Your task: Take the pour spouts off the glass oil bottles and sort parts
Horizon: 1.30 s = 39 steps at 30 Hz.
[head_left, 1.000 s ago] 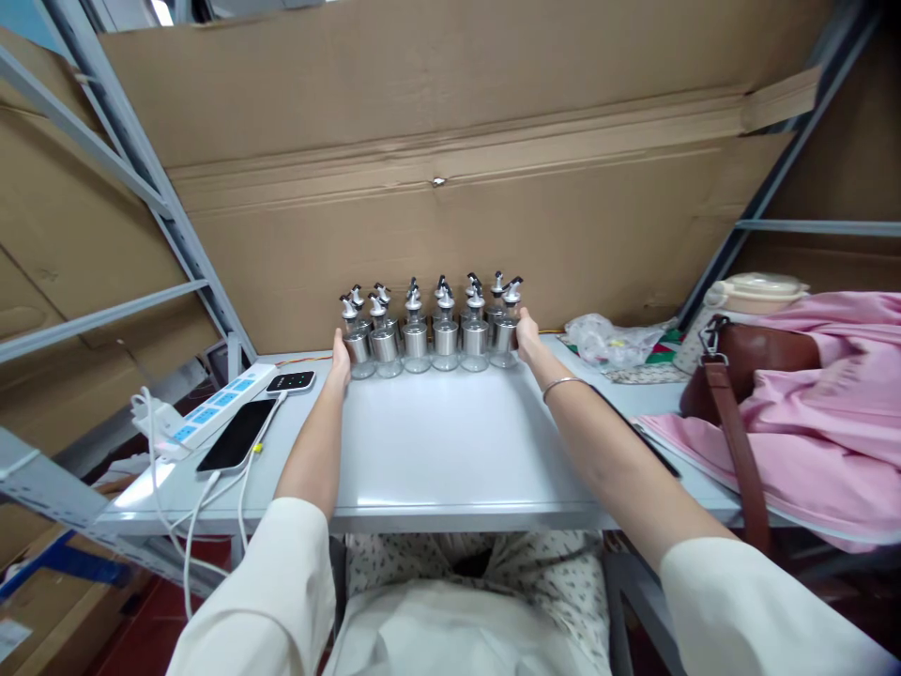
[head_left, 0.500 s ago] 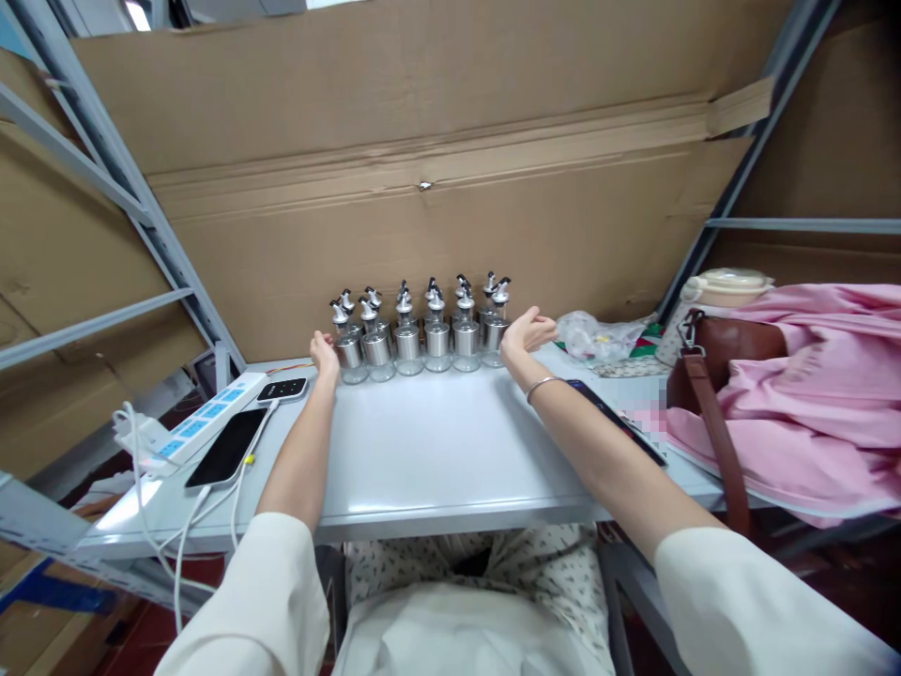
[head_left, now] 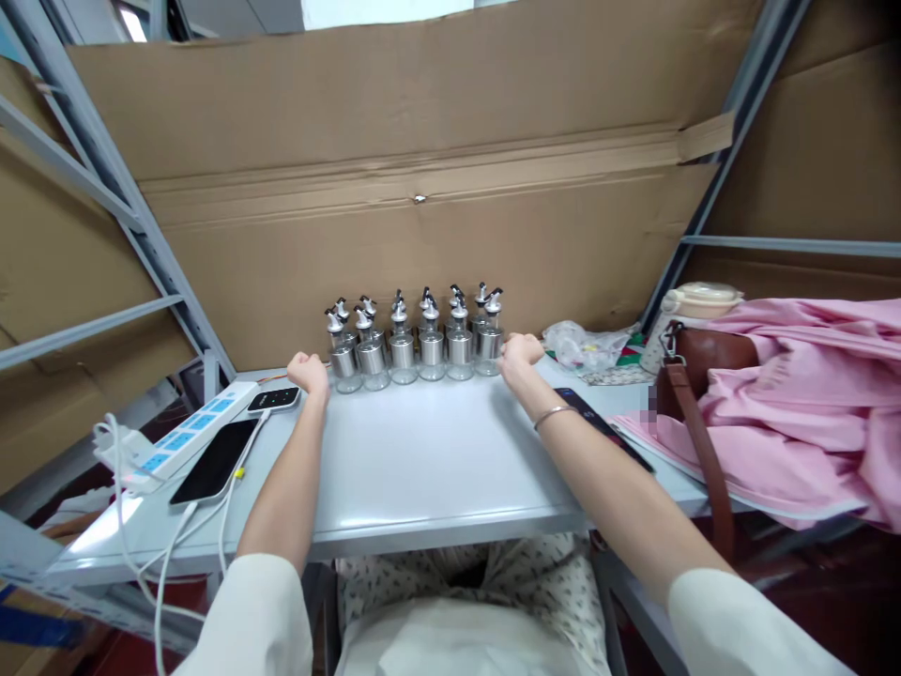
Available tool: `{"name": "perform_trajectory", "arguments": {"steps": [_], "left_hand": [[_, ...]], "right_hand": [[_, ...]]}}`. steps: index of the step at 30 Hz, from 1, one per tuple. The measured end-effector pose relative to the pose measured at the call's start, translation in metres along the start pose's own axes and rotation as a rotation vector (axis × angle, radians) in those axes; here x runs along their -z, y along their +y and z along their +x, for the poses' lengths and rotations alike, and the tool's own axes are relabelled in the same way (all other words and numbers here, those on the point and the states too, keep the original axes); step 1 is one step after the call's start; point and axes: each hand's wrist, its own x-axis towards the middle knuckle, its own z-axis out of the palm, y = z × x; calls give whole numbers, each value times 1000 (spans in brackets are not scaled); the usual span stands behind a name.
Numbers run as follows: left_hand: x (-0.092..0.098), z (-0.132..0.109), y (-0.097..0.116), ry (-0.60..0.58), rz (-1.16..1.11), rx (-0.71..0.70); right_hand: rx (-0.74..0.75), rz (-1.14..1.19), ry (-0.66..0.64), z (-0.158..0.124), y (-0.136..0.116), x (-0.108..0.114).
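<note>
Two rows of glass oil bottles with steel sleeves and black-tipped pourer tops stand upright at the back of a pale grey table. Just left of the row, my left hand is curled into a loose fist, a small gap from the leftmost bottle. My right hand, with a bangle on the wrist, is closed beside the rightmost front bottle; whether it touches the glass I cannot tell. Nothing shows in either hand. The back bottles are partly hidden by the front ones.
A power strip, a phone, a small black-faced device and white cables lie left. Another phone, a plastic bag, a brown handbag and pink cloth are right. A cardboard wall stands behind.
My left hand has moved slightly left, away from the bottles, and curled into a fist. My right hand's fingers have folded in from outstretched. The view has shifted slightly.
</note>
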Motion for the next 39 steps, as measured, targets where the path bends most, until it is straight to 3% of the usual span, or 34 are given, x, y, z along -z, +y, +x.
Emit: {"name": "perform_trajectory", "arguments": {"steps": [3,6,10,14,16,18,22,24,28,34,39], "left_hand": [[12,-10,-14,12,-4,65],[26,-14,-22,-8,-2,90],[34,-22,-20,-57,3,19],[25,-38,-16,-168,-61,-90],[19,-46,-17,-314,-96,-138],[17,-50,-19,-418,-99,-157],[18,-48,-25,-454,-39,-103],[17,-44,-28,-478,-11,-54],[12,-39,-34,-501,20,-37],[21,-52,-20,-358,228,-158],[36,-72,5,-527,453,-433]], "right_hand": [[-112,106,56,-18,1,-6],[-178,180,12,-37,4,-9],[-228,231,-117,-61,9,-9],[-242,248,-320,-84,6,-6],[-257,246,-444,-93,3,-2],[-307,189,-654,-100,0,5],[-467,-149,-1337,-108,4,17],[-483,-237,-1474,-111,6,19],[-446,-194,-1412,-114,4,18],[-322,-3,-1133,-111,2,11],[4,52,-783,-105,2,6]]}}
